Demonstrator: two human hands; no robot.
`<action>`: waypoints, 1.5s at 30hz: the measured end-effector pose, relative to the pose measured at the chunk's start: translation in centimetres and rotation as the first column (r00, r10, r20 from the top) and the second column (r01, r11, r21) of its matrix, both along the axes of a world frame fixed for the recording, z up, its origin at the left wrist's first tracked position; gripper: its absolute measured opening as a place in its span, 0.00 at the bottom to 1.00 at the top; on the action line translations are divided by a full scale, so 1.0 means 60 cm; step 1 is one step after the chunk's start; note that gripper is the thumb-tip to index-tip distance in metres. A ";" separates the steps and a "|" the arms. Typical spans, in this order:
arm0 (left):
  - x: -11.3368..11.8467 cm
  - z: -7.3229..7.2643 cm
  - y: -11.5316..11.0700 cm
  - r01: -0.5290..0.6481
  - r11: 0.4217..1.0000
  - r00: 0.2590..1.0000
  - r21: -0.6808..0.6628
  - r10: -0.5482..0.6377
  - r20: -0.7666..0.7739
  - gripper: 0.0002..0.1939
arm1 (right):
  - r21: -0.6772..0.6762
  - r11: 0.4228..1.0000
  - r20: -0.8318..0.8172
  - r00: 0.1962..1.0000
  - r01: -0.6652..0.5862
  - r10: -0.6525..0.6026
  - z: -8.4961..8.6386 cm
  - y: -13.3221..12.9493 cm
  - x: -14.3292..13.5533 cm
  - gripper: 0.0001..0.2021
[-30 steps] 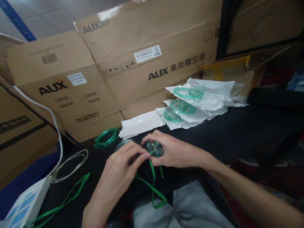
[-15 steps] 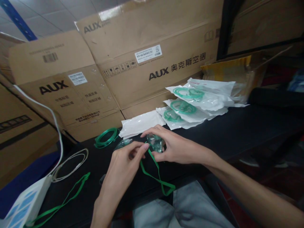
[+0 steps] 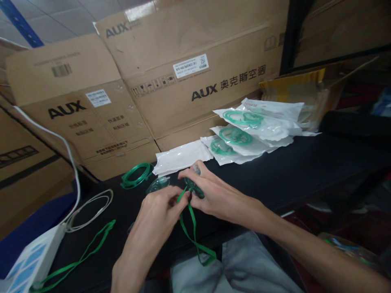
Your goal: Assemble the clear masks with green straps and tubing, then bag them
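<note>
My right hand (image 3: 210, 191) is closed around a clear green oxygen mask (image 3: 194, 188), its fingers over the top and partly hiding it. Close against it, my left hand (image 3: 166, 205) pinches a green elastic strap (image 3: 193, 228) beside the mask's edge. The strap's loop hangs down over the table's front edge toward the lap. Behind my left hand lies another clear green mask (image 3: 158, 184), partly covered by the hand. The fingertips of both hands nearly meet, and the exact spot where strap and mask join is hidden.
Coiled green tubing (image 3: 136, 176) lies at the back left. Packaged mask sets (image 3: 244, 132) are piled at the back right, beside a white packet (image 3: 182, 157). A loose green strap (image 3: 82, 260), a white cable (image 3: 91, 211) and a power strip (image 3: 36, 256) occupy the left. Cardboard boxes (image 3: 171, 110) stand behind.
My right hand has turned the mask, which now shows more edge-on. Both hands have drawn closer together at the strap, and the hanging loop has shifted left and lower.
</note>
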State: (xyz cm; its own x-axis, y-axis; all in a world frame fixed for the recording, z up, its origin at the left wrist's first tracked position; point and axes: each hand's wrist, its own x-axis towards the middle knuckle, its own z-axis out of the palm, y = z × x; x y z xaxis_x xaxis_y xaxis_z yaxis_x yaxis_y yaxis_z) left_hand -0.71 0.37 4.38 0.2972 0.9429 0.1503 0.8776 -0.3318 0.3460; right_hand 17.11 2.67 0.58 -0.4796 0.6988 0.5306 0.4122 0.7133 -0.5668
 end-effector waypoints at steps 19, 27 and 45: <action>-0.019 0.010 -0.003 -0.004 0.997 0.986 0.081 -0.009 0.165 0.21 | 0.070 0.997 0.042 0.999 0.009 -0.012 0.013 -0.006 0.006 0.23; -0.005 0.006 -0.006 -0.049 0.999 0.987 0.018 0.046 0.153 0.15 | 0.082 0.997 0.098 0.995 -0.008 0.000 0.018 -0.011 -0.002 0.26; -0.004 -0.008 0.001 0.020 0.992 0.998 -0.127 -0.012 0.065 0.15 | 0.005 0.963 0.106 0.957 0.270 -0.269 -0.027 0.011 -0.002 0.21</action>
